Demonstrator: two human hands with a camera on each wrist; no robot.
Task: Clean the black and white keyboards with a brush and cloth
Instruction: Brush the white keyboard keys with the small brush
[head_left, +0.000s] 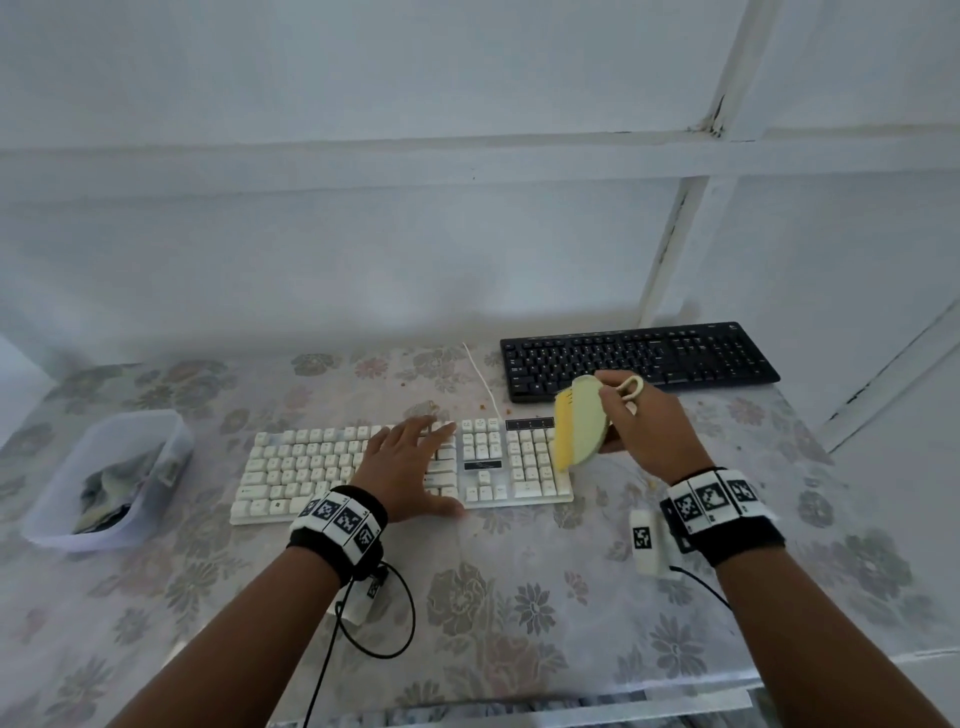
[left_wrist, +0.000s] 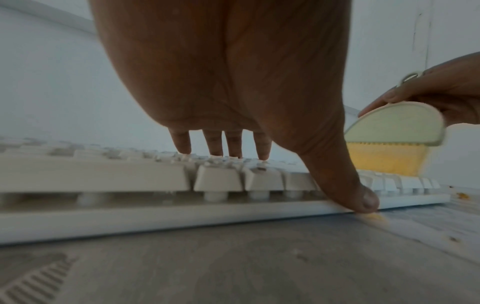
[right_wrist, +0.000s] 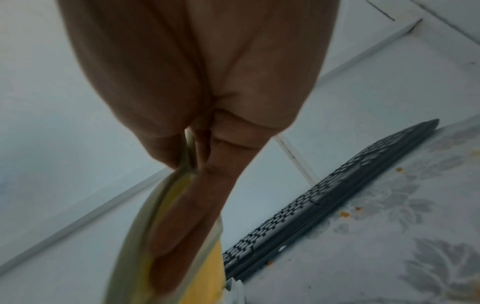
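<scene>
A white keyboard (head_left: 291, 467) lies across the middle of the table. My left hand (head_left: 410, 457) rests flat on its keys, fingers straight, with the thumb (left_wrist: 363, 197) at the keyboard's (left_wrist: 103, 174) front edge. My right hand (head_left: 644, 426) grips a pale green brush (head_left: 584, 421) with yellow bristles (left_wrist: 387, 162), which hang over the number pad at the keyboard's right end. The brush (right_wrist: 161, 222) is pinched between thumb and fingers in the right wrist view. A black keyboard (head_left: 639, 358) lies at the back right, and its dark keys (right_wrist: 324, 197) are free of hands.
A clear plastic tub (head_left: 109, 473) holding crumpled cloths stands at the left. The white keyboard's cable (head_left: 480, 379) runs toward the back. Orange crumbs (right_wrist: 345, 214) lie on the floral tablecloth (head_left: 519, 613). A white panelled wall (head_left: 363, 234) rises right behind the table.
</scene>
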